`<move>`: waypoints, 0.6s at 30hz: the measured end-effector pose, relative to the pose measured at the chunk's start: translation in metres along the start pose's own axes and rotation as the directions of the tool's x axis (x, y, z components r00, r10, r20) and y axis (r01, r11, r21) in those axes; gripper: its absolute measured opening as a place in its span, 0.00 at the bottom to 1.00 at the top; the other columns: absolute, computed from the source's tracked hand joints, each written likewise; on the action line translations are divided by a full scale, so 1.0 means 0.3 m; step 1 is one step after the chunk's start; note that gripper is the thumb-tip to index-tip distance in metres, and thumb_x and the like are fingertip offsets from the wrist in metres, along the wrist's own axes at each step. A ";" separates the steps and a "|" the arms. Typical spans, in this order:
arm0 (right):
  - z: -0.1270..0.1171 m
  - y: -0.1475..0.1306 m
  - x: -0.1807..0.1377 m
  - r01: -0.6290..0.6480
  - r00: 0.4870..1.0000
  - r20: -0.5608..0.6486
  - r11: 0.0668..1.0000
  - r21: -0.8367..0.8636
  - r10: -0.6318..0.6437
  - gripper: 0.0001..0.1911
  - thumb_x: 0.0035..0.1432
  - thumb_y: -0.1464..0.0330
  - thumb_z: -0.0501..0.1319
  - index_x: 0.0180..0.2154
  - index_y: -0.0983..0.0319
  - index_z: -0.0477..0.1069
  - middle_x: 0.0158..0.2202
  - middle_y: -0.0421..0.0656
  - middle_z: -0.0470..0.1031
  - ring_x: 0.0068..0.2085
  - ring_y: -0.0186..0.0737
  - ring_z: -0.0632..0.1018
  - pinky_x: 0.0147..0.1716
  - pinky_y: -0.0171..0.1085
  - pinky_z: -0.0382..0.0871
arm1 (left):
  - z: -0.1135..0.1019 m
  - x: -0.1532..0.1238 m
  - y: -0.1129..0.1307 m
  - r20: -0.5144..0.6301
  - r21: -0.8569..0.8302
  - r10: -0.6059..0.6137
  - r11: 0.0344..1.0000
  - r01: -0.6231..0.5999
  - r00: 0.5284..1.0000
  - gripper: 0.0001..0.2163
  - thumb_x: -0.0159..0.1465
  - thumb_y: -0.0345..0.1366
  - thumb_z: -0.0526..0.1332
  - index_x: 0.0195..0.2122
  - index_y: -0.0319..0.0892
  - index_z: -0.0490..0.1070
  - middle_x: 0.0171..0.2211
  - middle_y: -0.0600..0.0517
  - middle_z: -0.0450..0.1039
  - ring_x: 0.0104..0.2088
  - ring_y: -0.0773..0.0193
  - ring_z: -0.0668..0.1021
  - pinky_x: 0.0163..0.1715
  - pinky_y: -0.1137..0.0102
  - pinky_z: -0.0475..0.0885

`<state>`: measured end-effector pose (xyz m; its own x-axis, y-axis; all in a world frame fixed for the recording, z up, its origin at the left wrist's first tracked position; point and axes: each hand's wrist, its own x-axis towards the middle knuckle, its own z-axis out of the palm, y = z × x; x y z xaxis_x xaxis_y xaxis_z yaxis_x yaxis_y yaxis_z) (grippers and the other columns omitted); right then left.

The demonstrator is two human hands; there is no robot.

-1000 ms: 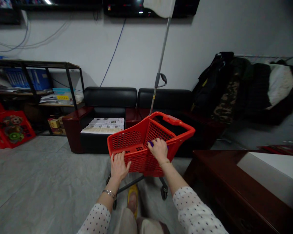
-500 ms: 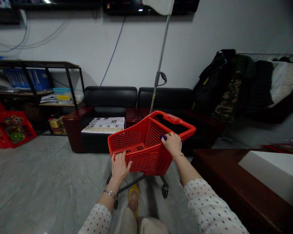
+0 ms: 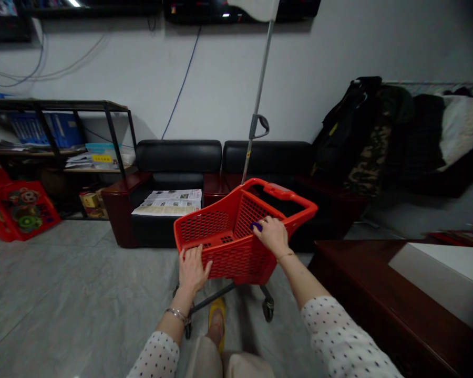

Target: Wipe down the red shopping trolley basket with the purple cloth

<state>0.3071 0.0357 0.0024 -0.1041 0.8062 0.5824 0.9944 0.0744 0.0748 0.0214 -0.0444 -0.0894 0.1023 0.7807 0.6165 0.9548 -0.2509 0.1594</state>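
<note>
- Red cart (image 3: 244, 260) on the floor (image 3: 82, 283), mid-view, its handle towards the right and its wheels showing below.
- Purple item (image 3: 255, 227) at the cart's near rim, mostly hidden; what it is cannot be told.
- Right hand (image 3: 273, 235) over that rim near the handle end, fingers closed on the purple item.
- Left hand (image 3: 192, 270) at the same rim's other end, fingers laid over it, thumb spread apart, hand open.
- Yellow shoe (image 3: 216, 315) on the floor, just below the cart's near side.
- Pole (image 3: 260, 86) rising behind the cart, its foot hidden.
- Black sofa (image 3: 179, 157) behind the cart, newspaper (image 3: 169, 202) on its left seat.
- Brown table (image 3: 350, 268) to the right.
- Coats (image 3: 366, 142) hanging beyond the table.
- Shelf (image 3: 55, 102) at the left with blue folders (image 3: 45, 128); red box (image 3: 27, 207) in front of it.
</note>
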 end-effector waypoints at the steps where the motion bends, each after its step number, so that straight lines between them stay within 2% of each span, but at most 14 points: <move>1: -0.002 0.055 0.020 -0.045 0.999 -0.017 0.999 -0.025 0.045 0.17 0.63 0.59 0.56 0.39 0.62 0.79 0.38 0.50 0.75 0.38 0.43 0.71 0.38 0.40 0.57 | 0.001 0.002 0.003 -0.001 -0.002 0.001 1.000 -0.001 1.000 0.23 0.67 0.46 0.55 0.60 0.40 0.65 0.51 0.43 0.74 0.51 0.51 0.73 0.62 0.50 0.56; 3: 0.001 0.107 0.040 -0.108 0.993 -0.052 0.993 -0.051 0.106 0.17 0.62 0.59 0.57 0.39 0.64 0.79 0.39 0.51 0.75 0.38 0.44 0.71 0.39 0.41 0.58 | 0.006 0.006 0.012 -0.006 -0.007 -0.007 1.000 0.007 1.000 0.24 0.67 0.46 0.55 0.60 0.40 0.65 0.51 0.43 0.74 0.52 0.50 0.73 0.62 0.50 0.56; 5: 0.011 0.065 0.028 -0.126 0.989 -0.080 0.991 -0.052 0.121 0.18 0.62 0.60 0.56 0.38 0.65 0.79 0.38 0.51 0.75 0.38 0.45 0.71 0.40 0.41 0.58 | 0.012 0.010 0.021 -0.011 -0.009 -0.022 1.000 0.022 1.000 0.24 0.66 0.46 0.56 0.60 0.39 0.65 0.51 0.42 0.74 0.52 0.50 0.73 0.62 0.50 0.55; 10: 0.041 -0.254 -0.088 0.028 0.995 -0.096 0.994 0.107 -0.018 0.20 0.66 0.56 0.53 0.39 0.62 0.79 0.37 0.48 0.74 0.39 0.43 0.71 0.42 0.40 0.58 | 0.019 0.010 0.023 -0.015 0.001 -0.029 1.000 0.029 0.999 0.24 0.66 0.46 0.56 0.60 0.39 0.65 0.52 0.41 0.74 0.53 0.50 0.73 0.63 0.49 0.54; 12: 0.041 -0.325 -0.115 0.095 0.994 -0.069 0.984 0.153 -0.085 0.19 0.66 0.56 0.53 0.41 0.60 0.78 0.38 0.47 0.74 0.40 0.42 0.71 0.42 0.39 0.58 | 0.018 0.006 0.014 -0.015 0.003 -0.021 1.000 0.021 1.000 0.24 0.67 0.46 0.55 0.60 0.39 0.65 0.53 0.42 0.73 0.53 0.50 0.73 0.63 0.49 0.54; 13: 0.036 -0.327 -0.115 0.123 0.992 -0.044 0.980 0.157 -0.117 0.18 0.66 0.57 0.54 0.41 0.59 0.78 0.39 0.46 0.74 0.40 0.41 0.71 0.42 0.39 0.58 | 0.016 0.005 0.008 -0.013 0.003 -0.016 1.000 0.016 1.000 0.24 0.67 0.46 0.55 0.60 0.39 0.65 0.53 0.42 0.73 0.53 0.50 0.73 0.63 0.50 0.55; 15: 0.020 -0.262 -0.090 0.158 0.987 0.016 0.979 0.131 -0.161 0.16 0.65 0.58 0.55 0.41 0.59 0.78 0.39 0.46 0.75 0.40 0.40 0.71 0.41 0.38 0.58 | 0.013 0.002 -0.003 -0.009 0.003 -0.005 1.000 0.005 1.000 0.24 0.67 0.46 0.55 0.60 0.39 0.65 0.53 0.42 0.74 0.53 0.51 0.73 0.63 0.51 0.55; 18: -0.009 -0.060 -0.015 0.079 0.995 0.066 0.997 0.024 -0.080 0.17 0.65 0.59 0.55 0.40 0.60 0.79 0.39 0.47 0.75 0.38 0.41 0.72 0.39 0.38 0.57 | 0.011 0.002 -0.010 -0.006 0.002 0.004 1.000 -0.004 1.000 0.24 0.67 0.46 0.56 0.60 0.39 0.65 0.52 0.43 0.74 0.53 0.52 0.73 0.63 0.51 0.55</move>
<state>0.2895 0.0292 0.0006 -0.1822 0.8345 0.5200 0.9833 0.1516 0.1012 0.0196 -0.0414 -0.0920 0.1047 0.7762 0.6217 0.9548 -0.2534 0.1556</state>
